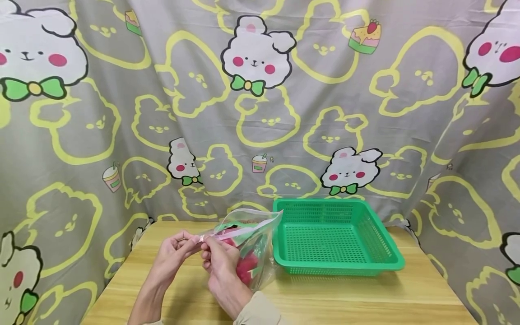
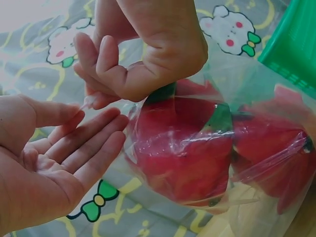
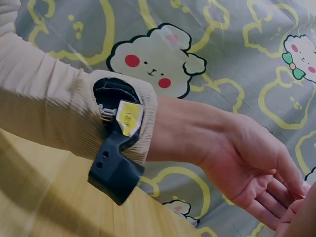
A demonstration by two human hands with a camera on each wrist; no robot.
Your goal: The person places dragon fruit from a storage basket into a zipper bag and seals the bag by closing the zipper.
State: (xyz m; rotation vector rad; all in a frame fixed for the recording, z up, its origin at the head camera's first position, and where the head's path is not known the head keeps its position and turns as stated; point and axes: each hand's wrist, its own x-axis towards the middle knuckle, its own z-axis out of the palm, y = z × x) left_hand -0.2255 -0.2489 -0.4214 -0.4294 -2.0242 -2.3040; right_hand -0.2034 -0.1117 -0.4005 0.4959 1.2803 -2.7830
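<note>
A clear zip bag (image 1: 266,239) stands upright on the table, its zip strip running along the top edge. Through the plastic show red and green items (image 2: 180,143), whose kind I cannot tell. At the bag's left top corner my left hand (image 1: 174,253) pinches the strip's end between thumb and index finger, the other fingers stretched out below. Right beside it, my right hand (image 1: 223,262) pinches the same strip with thumb and finger, its remaining fingers curled. In the left wrist view the right hand (image 2: 148,54) hides part of the bag's top.
A green plastic basket (image 1: 337,266) with perforated sides sits just right of the bag, showing nothing inside. Wooden table (image 1: 345,302) lies under both. Patterned curtain (image 1: 260,117) hangs close behind and on both sides. A black camera mount (image 3: 116,170) is strapped on the left wrist.
</note>
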